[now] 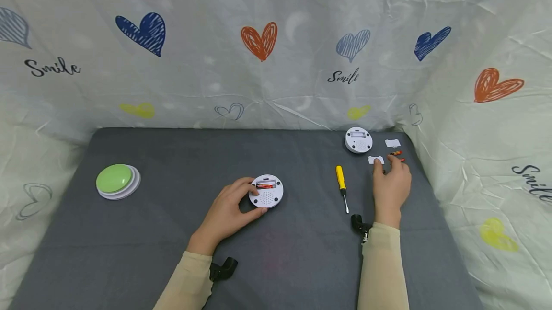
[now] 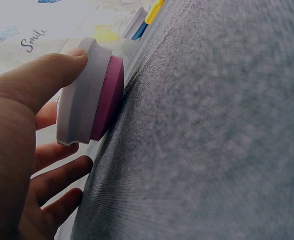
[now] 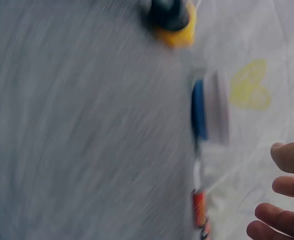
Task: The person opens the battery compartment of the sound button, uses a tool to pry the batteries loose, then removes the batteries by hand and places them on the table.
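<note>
Head cam, high, faces forward-down over bench [image 1: 284, 271]; wrist cams low, close, sideways; head, left wrist share pink-topped button [image 2: 89, 95].

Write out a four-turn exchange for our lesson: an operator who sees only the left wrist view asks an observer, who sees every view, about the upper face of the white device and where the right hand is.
Operator: I see the left hand gripping a white device, its pink side towards the gray cloth. What shows on the upper face?
Observer: In the head view, a red battery lies in its open compartment.
Operator: And where is the right hand?
Observer: The head view shows it close to the loose red batteries, near the cloth's far right corner.
</note>
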Available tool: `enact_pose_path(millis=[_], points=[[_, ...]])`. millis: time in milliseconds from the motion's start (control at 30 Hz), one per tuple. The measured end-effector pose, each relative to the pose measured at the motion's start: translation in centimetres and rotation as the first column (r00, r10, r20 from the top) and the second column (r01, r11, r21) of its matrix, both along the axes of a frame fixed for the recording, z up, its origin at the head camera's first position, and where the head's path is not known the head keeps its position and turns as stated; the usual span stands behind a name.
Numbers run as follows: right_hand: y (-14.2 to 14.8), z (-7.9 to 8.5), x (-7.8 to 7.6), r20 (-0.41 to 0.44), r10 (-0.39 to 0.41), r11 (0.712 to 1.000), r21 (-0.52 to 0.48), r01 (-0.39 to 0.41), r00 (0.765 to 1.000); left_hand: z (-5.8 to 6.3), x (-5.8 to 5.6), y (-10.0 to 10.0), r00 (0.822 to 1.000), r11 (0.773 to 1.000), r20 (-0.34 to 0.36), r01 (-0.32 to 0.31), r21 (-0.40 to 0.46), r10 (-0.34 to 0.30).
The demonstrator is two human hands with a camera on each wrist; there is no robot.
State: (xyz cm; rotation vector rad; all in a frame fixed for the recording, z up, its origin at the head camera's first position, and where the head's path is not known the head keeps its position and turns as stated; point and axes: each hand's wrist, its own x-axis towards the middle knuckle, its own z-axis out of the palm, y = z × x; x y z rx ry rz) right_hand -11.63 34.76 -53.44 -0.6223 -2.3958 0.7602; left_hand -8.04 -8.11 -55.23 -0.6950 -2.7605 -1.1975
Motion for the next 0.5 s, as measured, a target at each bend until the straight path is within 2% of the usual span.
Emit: enact_pose_path(millis=[167,300,400,500], points=[[-2.1,1.9,-0.2,-0.107,0.113,0.991,-0.06,-0.119,0.988,0.1,0.0,0.0,1.0,1.0,-0.002,-0.002,0.002,0.002],[-4.5,3.0,-0.4,-0.175,0.233,0.965,-0.079,-0.25,0.957,0.0,0.0,0.0,1.0,1.0,-0.007,-0.001,-0.001,0.001],[-6.6,3.6,-0.4,-0.23,0.331,0.92,-0.138,-0.367,0.915,0.0,0.0,0.0,1.0,1.0,-0.011,0.002,-0.002,-0.002],[-9.3,4.0,-0.3,-0.269,0.431,0.851,-0.195,-0.487,0.861,0.1,0.0,0.0,1.0,1.0,-0.013,0.001,-0.002,-0.001]])
